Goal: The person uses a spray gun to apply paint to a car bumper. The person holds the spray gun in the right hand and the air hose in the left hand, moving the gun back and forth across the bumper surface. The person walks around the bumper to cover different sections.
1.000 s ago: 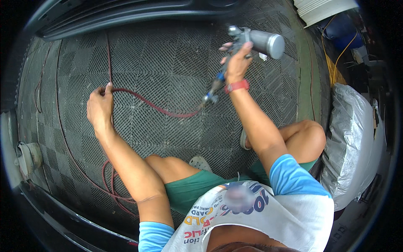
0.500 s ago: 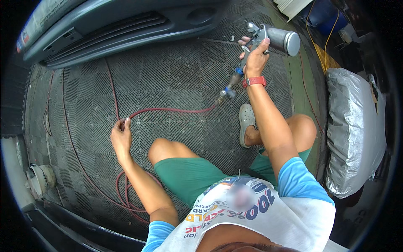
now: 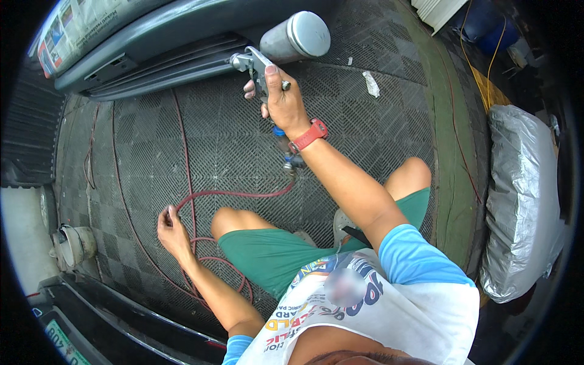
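Right hand (image 3: 286, 103): fingers clamped on the grip of a spray gun (image 3: 258, 64), index finger lying forward along the trigger side; red wristband at the wrist
Spray gun position: held up in front of the person, just beside the grey car bumper (image 3: 182, 36), nozzle end pointing toward the bumper's slatted lower grille
Spray gun cup (image 3: 296, 38): grey metal cylinder on top of the gun body, long axis tilted up and to the right, lid end toward the camera
Left hand (image 3: 172, 230): fingers closed loosely on the red air hose (image 3: 243, 193) low on the person's left (thumb and fingertips pinch the line where it bends)
Hose run: from the fitting under the gun grip, down past the right wrist, left across the floor mat (image 3: 231, 140) to the left hand, then into loops beside the left knee
Key relation: gun lies ahead of and above the right hand; the right hand alone carries it, the left hand is well apart, down the hose
Hidden: nozzle tip is masked by the gun body; the hose fitting is partly behind the forearm; trigger travel cannot be made out; the far hose end leaves the view
Surroundings: silver-wrapped bundle (image 3: 523, 201) on the right, a scrap of white tape on the mat
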The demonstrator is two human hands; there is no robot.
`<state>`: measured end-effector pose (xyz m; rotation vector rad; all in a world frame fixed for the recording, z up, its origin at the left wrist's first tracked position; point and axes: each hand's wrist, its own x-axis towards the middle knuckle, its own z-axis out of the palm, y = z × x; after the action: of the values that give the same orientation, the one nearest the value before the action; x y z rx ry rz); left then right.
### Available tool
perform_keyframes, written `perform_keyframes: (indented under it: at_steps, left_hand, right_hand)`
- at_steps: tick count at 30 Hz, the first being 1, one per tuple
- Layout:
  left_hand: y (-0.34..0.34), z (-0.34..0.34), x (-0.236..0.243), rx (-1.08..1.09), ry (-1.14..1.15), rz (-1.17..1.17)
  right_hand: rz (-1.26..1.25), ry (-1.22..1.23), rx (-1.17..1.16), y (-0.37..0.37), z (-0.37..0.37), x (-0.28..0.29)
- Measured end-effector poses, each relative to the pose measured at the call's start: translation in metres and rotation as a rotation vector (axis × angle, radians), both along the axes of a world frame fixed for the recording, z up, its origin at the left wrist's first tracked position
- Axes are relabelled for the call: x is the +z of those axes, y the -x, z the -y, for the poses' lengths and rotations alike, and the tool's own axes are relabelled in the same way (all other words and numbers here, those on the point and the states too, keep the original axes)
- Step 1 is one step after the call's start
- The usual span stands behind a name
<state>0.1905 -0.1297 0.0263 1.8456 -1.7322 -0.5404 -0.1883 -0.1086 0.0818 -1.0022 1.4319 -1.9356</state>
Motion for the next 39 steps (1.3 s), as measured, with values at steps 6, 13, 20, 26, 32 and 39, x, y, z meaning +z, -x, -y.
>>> perform_keyframes:
  at_steps: [6,13,20,26,32,39]
  left_hand:
    - [0.016,-0.044,0.011,-0.208,-0.148,0.018]
    - [0.05,-0.089,0.018,-0.353,-0.346,-0.052]
    - [0.061,-0.122,0.036,-0.218,-0.344,-0.111]
    - [0.098,-0.145,0.088,-0.135,-0.08,0.025]
    - [0.123,-0.137,0.142,-0.171,0.112,0.159]
    - [0.14,-0.085,0.181,-0.195,0.234,0.411]
  right_hand:
    - [0.038,-0.116,-0.212,0.101,-0.052,0.042]
    - [-0.018,-0.147,-0.508,0.263,-0.102,0.084]
    - [-0.148,-0.135,-0.408,0.273,-0.095,0.132]
    - [0.066,-0.126,0.057,0.25,-0.087,0.171]
    - [-0.05,-0.124,-0.097,0.351,-0.083,0.167]
    - [-0.186,-0.086,-0.119,0.34,-0.074,0.178]
